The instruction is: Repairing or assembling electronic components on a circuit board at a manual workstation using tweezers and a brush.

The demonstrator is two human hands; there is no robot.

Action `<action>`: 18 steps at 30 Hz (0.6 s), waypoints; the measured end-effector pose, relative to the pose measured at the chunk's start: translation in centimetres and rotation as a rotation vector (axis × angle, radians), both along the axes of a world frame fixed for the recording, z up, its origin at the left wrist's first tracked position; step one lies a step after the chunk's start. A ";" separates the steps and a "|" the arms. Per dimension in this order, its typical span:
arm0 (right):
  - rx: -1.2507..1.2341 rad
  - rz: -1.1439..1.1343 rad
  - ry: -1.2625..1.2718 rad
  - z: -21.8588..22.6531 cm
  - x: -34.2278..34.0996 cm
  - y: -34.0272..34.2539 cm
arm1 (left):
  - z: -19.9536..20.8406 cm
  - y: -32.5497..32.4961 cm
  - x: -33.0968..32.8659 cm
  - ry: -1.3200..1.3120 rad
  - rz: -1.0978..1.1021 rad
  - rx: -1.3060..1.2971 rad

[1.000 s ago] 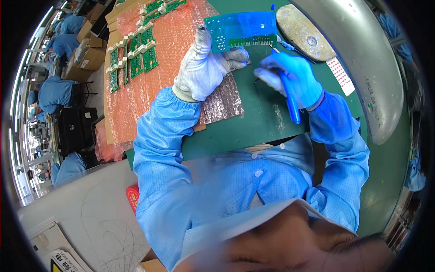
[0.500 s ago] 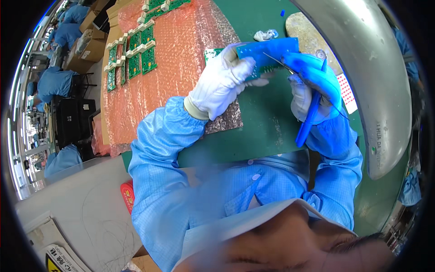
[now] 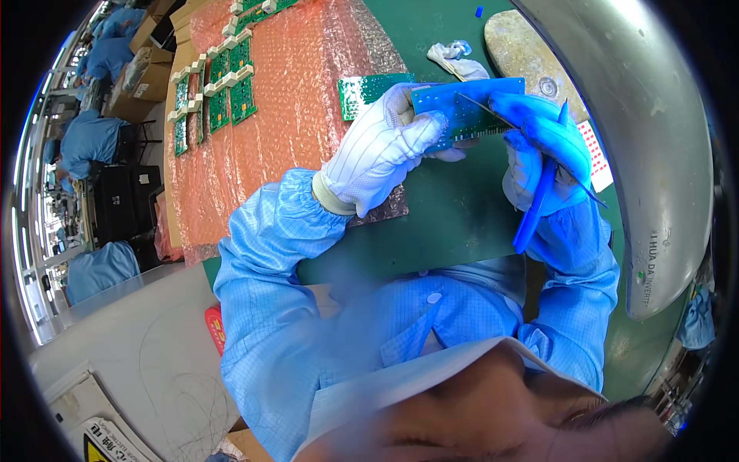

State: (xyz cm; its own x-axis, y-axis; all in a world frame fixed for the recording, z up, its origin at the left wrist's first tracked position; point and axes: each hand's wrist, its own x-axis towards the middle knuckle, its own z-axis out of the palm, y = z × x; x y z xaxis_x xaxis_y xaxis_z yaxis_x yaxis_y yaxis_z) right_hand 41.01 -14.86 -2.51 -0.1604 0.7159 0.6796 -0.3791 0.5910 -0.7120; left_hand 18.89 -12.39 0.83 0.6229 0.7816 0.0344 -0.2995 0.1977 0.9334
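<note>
My left hand (image 3: 389, 142), in a white glove, grips a circuit board (image 3: 443, 102) by its left end, thumb on the face. Blue light falls on the board, and a row of pins shows along its lower edge. My right hand (image 3: 556, 158), also gloved, is closed round dark, thin tweezers (image 3: 493, 112), whose tip points at the board's face. A blue pen-like tool (image 3: 536, 204) is held in the same hand, slanting down past the palm. Behind my left glove lies another green board (image 3: 362, 94), partly hidden.
Pink bubble wrap (image 3: 285, 115) covers the left of the green table (image 3: 462, 215), with several green boards (image 3: 242, 100) bearing white connectors. Beyond my hands lie a crumpled white cloth (image 3: 462, 63), a small blue cap (image 3: 479, 11) and a stained pad (image 3: 523, 54). A large grey lamp housing (image 3: 654, 154) arches at right.
Both hands and the held board have shifted slightly right and down. The board looks flatter and steadier, and more of the green board behind my left glove shows.
</note>
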 end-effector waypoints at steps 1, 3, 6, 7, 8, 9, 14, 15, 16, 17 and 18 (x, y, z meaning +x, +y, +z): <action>-0.023 0.029 0.022 0.0 0.0 -0.1 | -0.2 0.0 -0.1 0.000 0.001 -0.001; -0.068 0.086 0.067 0.0 -0.1 -0.2 | -0.6 0.0 -0.4 0.040 0.013 -0.030; -0.134 0.133 0.123 0.2 -0.3 -0.3 | -0.8 -0.1 -0.3 0.049 0.031 -0.051; -0.177 0.149 0.158 0.3 -0.4 -0.3 | -0.8 -0.2 -0.1 0.039 0.042 -0.056; -0.220 0.166 0.194 0.4 -0.4 -0.3 | -0.8 -0.3 0.0 0.029 0.053 -0.062; -0.221 0.164 0.193 0.6 -0.3 -0.5 | -0.7 -0.3 0.0 0.029 0.052 -0.063; -0.767 0.422 0.418 1.6 0.2 -0.7 | -0.1 -0.4 -0.7 0.181 0.043 0.081; -0.818 0.440 0.426 1.8 0.1 -0.7 | 0.0 -0.4 -1.0 0.293 0.047 0.199; -0.868 0.458 0.434 1.9 0.0 -0.7 | 0.0 -0.4 -1.1 0.403 0.051 0.317; -0.868 0.456 0.436 1.9 0.0 -0.6 | 0.1 -0.6 -0.9 0.404 0.047 0.317; -0.802 0.412 0.403 1.9 -0.1 -0.5 | 0.1 -1.0 -0.6 0.358 0.085 0.287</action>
